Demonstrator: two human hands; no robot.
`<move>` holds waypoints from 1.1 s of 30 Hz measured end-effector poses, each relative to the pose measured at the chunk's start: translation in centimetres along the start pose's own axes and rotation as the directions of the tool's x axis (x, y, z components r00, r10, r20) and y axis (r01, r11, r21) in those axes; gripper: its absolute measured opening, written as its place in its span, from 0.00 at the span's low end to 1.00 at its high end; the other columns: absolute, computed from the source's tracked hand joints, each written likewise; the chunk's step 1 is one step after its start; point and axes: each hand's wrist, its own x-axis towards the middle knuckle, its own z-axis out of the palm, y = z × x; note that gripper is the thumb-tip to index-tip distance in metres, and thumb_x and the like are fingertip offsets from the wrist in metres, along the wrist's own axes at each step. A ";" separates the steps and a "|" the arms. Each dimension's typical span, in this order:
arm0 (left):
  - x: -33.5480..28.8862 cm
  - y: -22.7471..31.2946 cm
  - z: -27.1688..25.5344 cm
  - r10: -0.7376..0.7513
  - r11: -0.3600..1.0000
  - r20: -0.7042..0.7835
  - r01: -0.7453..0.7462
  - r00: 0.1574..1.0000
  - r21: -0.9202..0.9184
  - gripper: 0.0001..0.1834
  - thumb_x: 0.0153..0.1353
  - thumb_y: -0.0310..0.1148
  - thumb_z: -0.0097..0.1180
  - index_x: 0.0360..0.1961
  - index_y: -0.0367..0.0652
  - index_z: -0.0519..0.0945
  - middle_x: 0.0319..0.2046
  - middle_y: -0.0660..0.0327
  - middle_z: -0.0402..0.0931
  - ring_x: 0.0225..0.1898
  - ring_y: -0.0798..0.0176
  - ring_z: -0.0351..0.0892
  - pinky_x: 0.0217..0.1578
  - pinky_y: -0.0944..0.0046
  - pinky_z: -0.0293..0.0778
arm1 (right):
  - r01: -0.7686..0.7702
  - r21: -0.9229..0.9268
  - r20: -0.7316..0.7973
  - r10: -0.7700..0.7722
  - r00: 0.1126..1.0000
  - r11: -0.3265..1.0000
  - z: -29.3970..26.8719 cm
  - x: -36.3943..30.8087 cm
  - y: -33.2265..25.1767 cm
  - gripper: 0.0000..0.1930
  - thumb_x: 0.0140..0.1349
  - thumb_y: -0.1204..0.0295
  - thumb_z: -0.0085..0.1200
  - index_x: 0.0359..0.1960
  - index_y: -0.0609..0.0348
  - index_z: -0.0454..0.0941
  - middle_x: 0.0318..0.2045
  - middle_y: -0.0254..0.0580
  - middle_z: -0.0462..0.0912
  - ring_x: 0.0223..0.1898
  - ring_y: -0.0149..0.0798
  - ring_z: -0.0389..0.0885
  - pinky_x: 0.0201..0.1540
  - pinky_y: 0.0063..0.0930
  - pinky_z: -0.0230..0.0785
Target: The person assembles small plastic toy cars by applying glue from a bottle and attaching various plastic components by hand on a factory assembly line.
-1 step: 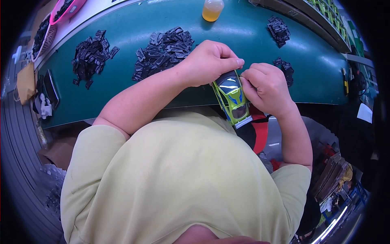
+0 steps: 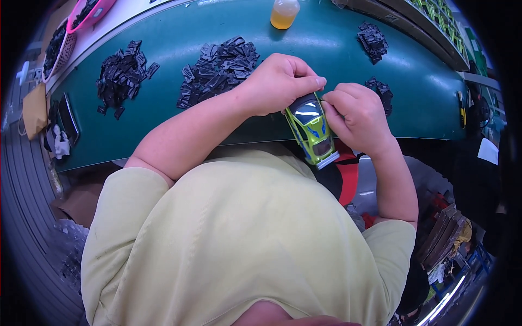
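Toy car (image 2: 314, 132), green. Left hand (image 2: 284, 84): grip closed on far end; right hand (image 2: 357, 118): grip closed on right edge.

A: Where does the glossy lime-green plastic toy car body (image 2: 312, 132) sit?

B: At the near edge of the long green table (image 2: 321, 54), between the hands: left hand (image 2: 285, 84) at its far end, right hand (image 2: 356, 117) along its right side.

A: And left of it?

B: A broad heap of flat black plastic pieces (image 2: 220, 68), partly behind the left forearm; further left, a second black plastic heap (image 2: 122, 76).

A: Behind?

B: A rounded translucent bottle of yellow liquid (image 2: 284, 13), towards the table's far side.

A: On the right?

B: Two small black plastic piles, one farther back (image 2: 373, 42), one just beyond the right hand (image 2: 383, 95). A slim yellow-and-black tool (image 2: 462, 108) lies near the right end.
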 end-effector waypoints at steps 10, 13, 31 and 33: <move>0.2 -0.3 -0.3 0.097 0.962 0.021 -0.088 0.995 -0.259 0.12 0.65 0.35 0.58 0.36 0.36 0.83 0.30 0.62 0.81 0.30 0.73 0.79 0.33 0.72 0.76 | -0.130 0.222 -0.166 0.169 0.972 0.966 0.1 -1.5 0.5 0.07 0.56 0.79 0.60 0.37 0.63 0.81 0.29 0.39 0.81 0.28 0.31 0.79 0.32 0.24 0.71; 0.2 0.1 -0.3 0.072 0.940 -0.036 -0.080 0.997 -0.333 0.13 0.67 0.37 0.56 0.35 0.36 0.82 0.30 0.62 0.81 0.31 0.72 0.79 0.34 0.72 0.76 | -0.245 0.879 -0.063 0.610 0.790 0.409 1.1 -1.7 1.0 0.12 0.63 0.80 0.54 0.48 0.66 0.76 0.36 0.39 0.82 0.34 0.26 0.79 0.38 0.18 0.73; 0.2 -0.9 0.6 0.144 0.855 -0.264 -0.254 0.954 -0.453 0.15 0.69 0.40 0.53 0.38 0.37 0.80 0.31 0.62 0.79 0.31 0.72 0.78 0.35 0.72 0.76 | 0.223 0.935 -0.034 0.556 0.830 -0.275 8.2 -3.8 -1.5 0.23 0.58 0.86 0.56 0.57 0.63 0.71 0.55 0.51 0.75 0.56 0.51 0.77 0.57 0.47 0.73; 0.2 -0.7 0.6 0.108 0.849 -0.274 -0.232 0.956 -0.475 0.14 0.68 0.40 0.54 0.38 0.37 0.81 0.31 0.62 0.79 0.31 0.72 0.78 0.34 0.72 0.76 | 0.246 0.959 -0.136 0.533 0.835 -0.140 8.2 -3.4 -1.5 0.22 0.59 0.87 0.54 0.56 0.63 0.73 0.55 0.50 0.75 0.56 0.49 0.76 0.58 0.47 0.72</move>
